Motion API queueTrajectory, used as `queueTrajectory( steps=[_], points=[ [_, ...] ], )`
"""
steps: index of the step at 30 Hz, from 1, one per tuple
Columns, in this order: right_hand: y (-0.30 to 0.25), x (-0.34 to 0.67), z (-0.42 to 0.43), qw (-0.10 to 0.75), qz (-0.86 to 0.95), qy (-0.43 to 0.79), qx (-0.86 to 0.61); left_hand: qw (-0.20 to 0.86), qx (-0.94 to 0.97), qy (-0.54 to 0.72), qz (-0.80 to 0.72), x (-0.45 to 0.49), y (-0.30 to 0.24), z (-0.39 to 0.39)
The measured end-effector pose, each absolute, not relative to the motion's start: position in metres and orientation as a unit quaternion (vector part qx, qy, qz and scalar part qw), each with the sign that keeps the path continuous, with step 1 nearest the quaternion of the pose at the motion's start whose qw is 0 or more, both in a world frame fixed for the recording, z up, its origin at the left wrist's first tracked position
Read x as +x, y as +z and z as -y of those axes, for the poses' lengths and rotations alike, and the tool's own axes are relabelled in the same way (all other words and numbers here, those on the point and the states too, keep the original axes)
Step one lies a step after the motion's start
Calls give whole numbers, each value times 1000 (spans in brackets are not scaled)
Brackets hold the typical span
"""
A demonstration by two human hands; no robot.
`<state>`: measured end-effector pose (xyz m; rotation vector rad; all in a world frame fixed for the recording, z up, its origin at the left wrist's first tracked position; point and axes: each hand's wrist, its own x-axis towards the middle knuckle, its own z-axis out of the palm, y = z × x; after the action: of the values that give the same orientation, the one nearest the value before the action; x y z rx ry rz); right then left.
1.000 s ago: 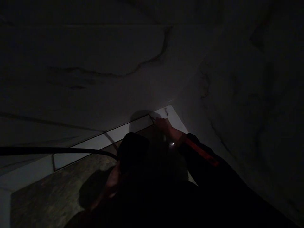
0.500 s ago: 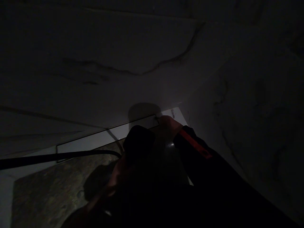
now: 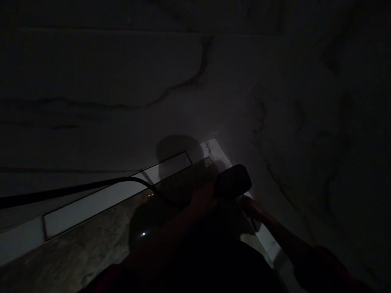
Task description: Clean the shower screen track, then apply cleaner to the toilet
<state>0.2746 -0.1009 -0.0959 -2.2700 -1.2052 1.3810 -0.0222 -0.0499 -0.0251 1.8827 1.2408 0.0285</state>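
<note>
Down at the corner of the narrow white tile strip [image 3: 214, 152], things have shuffled around compared with a second ago. The rounded black corded tool head [image 3: 233, 182] now sits right by that corner, when it was further left and lower before, and the left hand [image 3: 201, 199] reaches up to it from below. That hand looks to be behind the tool, but it's so dark I can't tell if it's gripping, or how the fingers sit.

The right hand [image 3: 252, 208] has dropped back from the corner and now sits just below the tool, over the strip. Its fingers seem drawn together and there may be something thin and dark at them, but I honestly can't tell if it's pinching anything.

A thin black cable [image 3: 76, 189] runs from the tool off to the left, above the strip. Below the strip is a mottled brown stone inset [image 3: 82, 240], and above it a big white marble-look panel with dark veins [image 3: 122, 73] fills most of the view.
</note>
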Motion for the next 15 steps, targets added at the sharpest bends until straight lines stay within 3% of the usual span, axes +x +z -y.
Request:
queueTrajectory(
  steps=[3, 6, 11, 15],
  points=[
    [-122, 305, 163, 147, 355, 480, -789, 411, 776, 7, -479, 1, -27, 25],
    [-129, 319, 170, 141, 340, 492, -789, 409, 735, 23, -541, -9, -38, 8],
    [-112, 266, 71, 185, 397, 556, -706, 437, 638, 83, -629, -81, -67, 35],
    [-99, 174, -1, 206, 553, 581, -561, 480, 570, 211, -632, -133, -84, 101]
  ],
)
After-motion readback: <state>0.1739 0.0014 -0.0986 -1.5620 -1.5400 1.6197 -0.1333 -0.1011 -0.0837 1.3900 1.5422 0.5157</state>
